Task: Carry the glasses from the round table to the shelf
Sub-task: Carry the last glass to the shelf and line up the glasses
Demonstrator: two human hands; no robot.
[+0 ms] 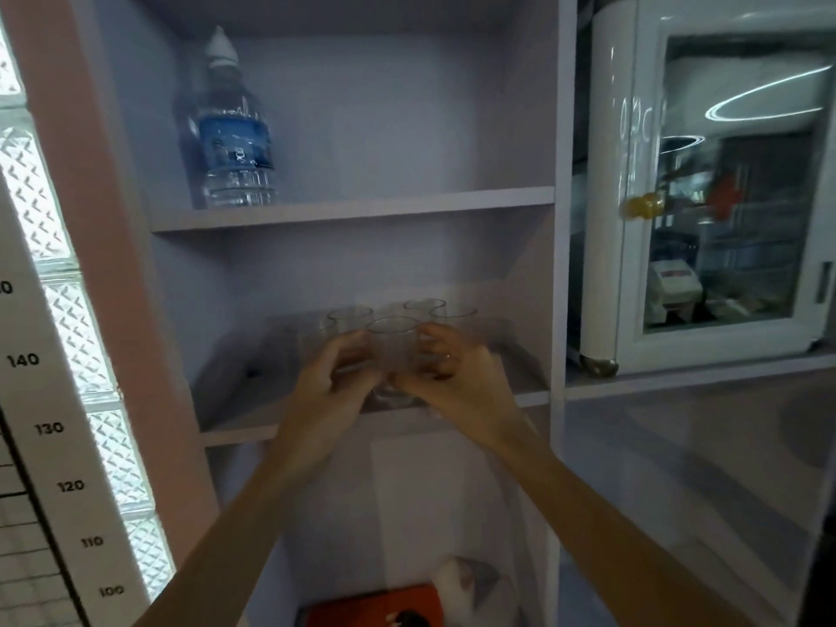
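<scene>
Two bare hands, left hand (334, 377) and right hand (452, 377), clasp one clear cylindrical glass (392, 350) between them, above the front edge of the smooth lilac shelf (235, 427). Behind it, mid-shelf, stand more clear glasses (425, 310). One board higher, toward the left edge, stands a ribbed plastic water bottle (233, 133).

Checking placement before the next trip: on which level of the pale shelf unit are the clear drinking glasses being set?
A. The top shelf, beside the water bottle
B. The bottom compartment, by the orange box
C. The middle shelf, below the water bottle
C: both hands, left hand and right hand, hold the clear drinking glasses on the middle shelf board, one level under the clear plastic water bottle with a blue label.
</scene>
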